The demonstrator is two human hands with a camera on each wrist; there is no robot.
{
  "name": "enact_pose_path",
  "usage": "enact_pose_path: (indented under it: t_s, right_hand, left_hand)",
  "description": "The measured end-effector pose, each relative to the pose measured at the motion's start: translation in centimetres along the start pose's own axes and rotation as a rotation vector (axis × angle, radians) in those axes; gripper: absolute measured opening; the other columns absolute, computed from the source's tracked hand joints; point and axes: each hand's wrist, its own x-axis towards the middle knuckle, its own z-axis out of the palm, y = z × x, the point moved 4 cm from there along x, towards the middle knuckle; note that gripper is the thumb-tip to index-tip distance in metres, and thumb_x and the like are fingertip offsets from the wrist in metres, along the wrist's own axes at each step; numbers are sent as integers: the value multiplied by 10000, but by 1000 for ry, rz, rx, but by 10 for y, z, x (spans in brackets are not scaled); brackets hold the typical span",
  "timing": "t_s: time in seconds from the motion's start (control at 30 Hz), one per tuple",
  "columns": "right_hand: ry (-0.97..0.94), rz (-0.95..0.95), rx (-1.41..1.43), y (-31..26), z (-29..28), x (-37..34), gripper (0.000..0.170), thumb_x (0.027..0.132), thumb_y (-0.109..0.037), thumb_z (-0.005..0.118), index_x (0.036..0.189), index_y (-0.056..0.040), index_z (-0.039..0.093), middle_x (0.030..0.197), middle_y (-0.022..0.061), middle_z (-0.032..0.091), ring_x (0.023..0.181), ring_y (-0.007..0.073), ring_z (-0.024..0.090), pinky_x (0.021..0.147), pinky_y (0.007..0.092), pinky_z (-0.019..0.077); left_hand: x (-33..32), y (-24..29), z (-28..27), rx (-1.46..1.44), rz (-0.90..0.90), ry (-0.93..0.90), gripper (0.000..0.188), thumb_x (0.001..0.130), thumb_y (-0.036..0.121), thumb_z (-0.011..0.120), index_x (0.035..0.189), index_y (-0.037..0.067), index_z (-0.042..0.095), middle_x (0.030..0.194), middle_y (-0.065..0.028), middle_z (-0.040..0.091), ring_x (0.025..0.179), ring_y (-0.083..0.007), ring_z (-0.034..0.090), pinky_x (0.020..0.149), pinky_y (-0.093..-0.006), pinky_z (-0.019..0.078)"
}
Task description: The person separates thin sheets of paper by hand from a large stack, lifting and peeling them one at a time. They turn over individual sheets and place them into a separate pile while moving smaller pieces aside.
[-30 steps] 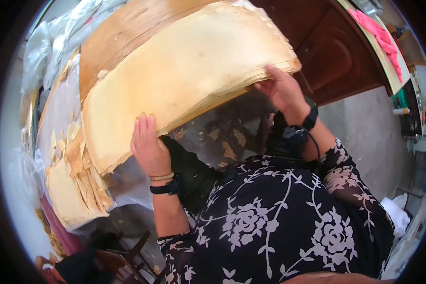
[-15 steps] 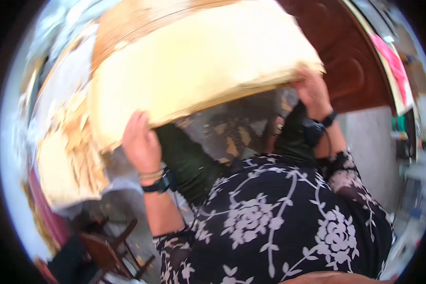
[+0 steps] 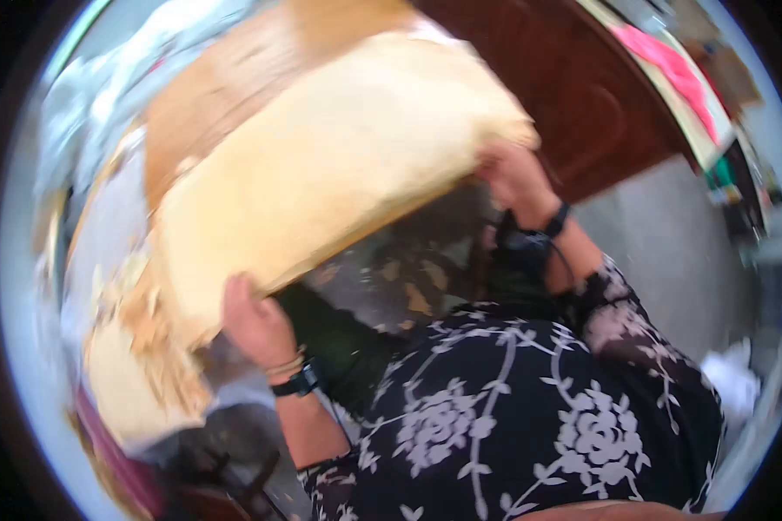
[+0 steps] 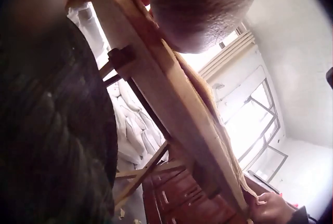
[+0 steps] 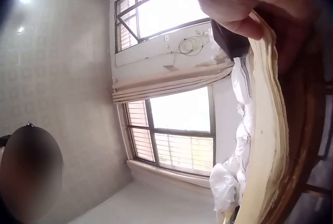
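Note:
A long stack of thin cream-yellow sheets (image 3: 339,148) with ragged edges lies on a wooden table (image 3: 222,91) in front of me. My left hand (image 3: 259,326) rests at the stack's near left edge, fingers extended with the tips on its top. In the left wrist view that hand's palm (image 4: 203,11) looms over the edge of the tabletop. At the near right corner my right hand (image 3: 520,181) grips the sheets. The right wrist view shows its thumb on the layered edge (image 5: 268,125) and its other fingers curled behind.
Torn, crumpled sheet pieces (image 3: 152,347) are heaped left of the stack. Clear plastic (image 3: 113,95) lies at the far left. A dark red cabinet (image 3: 565,95) stands at the right, near a pink cloth (image 3: 660,65). Scraps (image 3: 417,295) litter the floor between the legs.
My left hand has drawn back and left, its fingers reaching less far over the sheets. The right hand stays at the right corner. The head view swung and came back, blurring slightly.

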Motion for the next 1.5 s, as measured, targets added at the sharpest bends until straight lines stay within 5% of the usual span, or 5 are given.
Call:
enact_pose_path:
  t_s: [1.0, 1.07, 1.17, 1.33, 1.5]
  right_hand:
    - [36, 61, -130, -2, -23, 25, 401, 991, -294, 709, 1354, -171, 594, 1254, -36, 680, 1021, 113, 654, 758, 283, 498]
    - [77, 37, -144, 0, -13, 18, 387, 1005, -294, 686, 1356, -153, 602, 1281, -18, 681, 1068, 121, 654, 804, 286, 497]
    - [-36, 74, -175, -5, -36, 32, 396, 1022, -295, 659, 1373, -125, 592, 1306, 5, 677, 1132, 147, 645, 864, 298, 496]
    - [-12, 12, -154, -3, -31, 31, 405, 1035, -309, 634, 1378, -99, 584, 1319, 22, 674, 1167, 170, 640, 901, 327, 509]
    - [-54, 32, -128, -4, -43, 36, 418, 1038, -330, 625, 1375, -86, 580, 1316, 30, 676, 1160, 187, 648, 922, 342, 532]
  left_hand:
    - [-87, -18, -9, -417, -285, -208, 370, 878, 231, 725, 1236, 134, 708, 1367, -139, 629, 1246, -344, 587, 1025, -459, 464]
    - [-79, -44, -39, -791, -457, -532, 297, 880, 208, 758, 1151, 88, 738, 1174, -146, 724, 1104, -326, 679, 937, -415, 529]
    - [-33, -142, -144, -117, -463, 2, 262, 885, 183, 740, 1112, 51, 742, 1082, -154, 745, 1052, -331, 694, 941, -401, 532]
    - [-46, -327, -159, 684, -392, -5, 690, 862, 460, 761, 1392, 58, 576, 1326, -193, 641, 1215, -375, 607, 1029, -445, 488]
    - [-50, -390, -149, 504, -694, -488, 551, 901, 432, 693, 1341, 110, 613, 1268, -165, 673, 1171, -336, 642, 993, -456, 515]
